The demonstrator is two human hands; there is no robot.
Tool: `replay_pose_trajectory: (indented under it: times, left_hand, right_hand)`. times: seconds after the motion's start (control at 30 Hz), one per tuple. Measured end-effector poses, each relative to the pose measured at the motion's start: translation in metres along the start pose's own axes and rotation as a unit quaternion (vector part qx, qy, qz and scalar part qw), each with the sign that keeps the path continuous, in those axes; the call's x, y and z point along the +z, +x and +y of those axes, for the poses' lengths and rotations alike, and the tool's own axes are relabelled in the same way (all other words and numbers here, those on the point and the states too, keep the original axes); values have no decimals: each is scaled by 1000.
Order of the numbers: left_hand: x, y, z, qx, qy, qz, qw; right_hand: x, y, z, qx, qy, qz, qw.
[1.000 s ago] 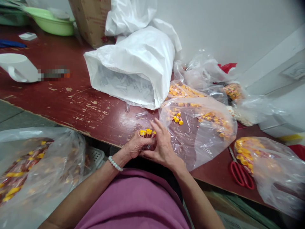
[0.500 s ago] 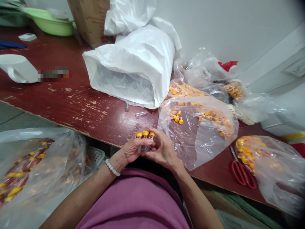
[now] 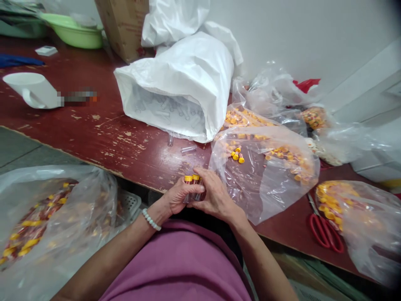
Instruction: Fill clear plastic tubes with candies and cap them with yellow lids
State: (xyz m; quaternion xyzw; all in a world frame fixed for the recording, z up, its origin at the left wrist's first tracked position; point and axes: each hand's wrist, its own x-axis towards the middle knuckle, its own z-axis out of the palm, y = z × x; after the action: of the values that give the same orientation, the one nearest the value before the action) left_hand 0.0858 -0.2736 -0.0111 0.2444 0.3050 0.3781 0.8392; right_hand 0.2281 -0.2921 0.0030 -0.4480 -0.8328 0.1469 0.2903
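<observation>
Low over the table's front edge, my left hand (image 3: 175,196) is closed around a few clear tubes with yellow caps (image 3: 188,179), held upright side by side. My right hand (image 3: 217,198) is cupped against their right side, its fingers at the cap of the rightmost tube, which it partly hides. Two clear tubes (image 3: 188,149) without caps lie on the table just beyond my hands. Behind them a white bag (image 3: 203,62) opens toward me, with many clear tubes inside. To the right, loose yellow caps (image 3: 241,159) with reddish stems lie on a spread plastic bag (image 3: 275,184).
Red-handled scissors (image 3: 324,232) and another bag of yellow caps (image 3: 332,205) are at the right. At lower left stands a plastic bag of filled yellow-capped tubes (image 3: 34,225). A white mug (image 3: 34,90), a green basin (image 3: 75,35) and a carton (image 3: 125,25) are farther back.
My right hand has closed further over the rightmost tube, covering its cap more. The whole view has shifted slightly, so things appear a little farther right.
</observation>
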Motion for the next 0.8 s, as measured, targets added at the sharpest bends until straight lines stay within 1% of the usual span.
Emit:
replay_pose_trajectory:
  times: [0.1, 0.23, 0.33, 0.4, 0.47, 0.57, 0.67, 0.8]
  left_hand:
    - [1, -2, 0, -15, 9, 14, 1000]
    - [0, -5, 1, -20, -1, 7, 1000]
    - [0, -8, 3, -27, -21, 5, 999]
    - [-1, -10, 6, -22, -35, 12, 999]
    - [-3, -13, 8, -12, -44, 15, 999]
    - [-8, -16, 9, -3, -52, -1, 999]
    - [-15, -18, 8, -7, -70, -17, 997]
    - [-20, -19, 6, -8, -79, -23, 997]
  right_hand:
    - [0, 3, -4, 10, 29, -1, 1000]
    - [0, 4, -10, 2, 61, 24, 998]
    - [4, 2, -10, 0, 73, 18, 997]
    - [10, 0, -8, 21, 94, 25, 995]
    - [18, -1, -6, 60, 133, 38, 989]
    - [28, -2, -5, 104, 179, 35, 978]
    - [30, -1, -9, 111, 178, 29, 977]
    - [25, 3, -17, 91, 137, 36, 986]
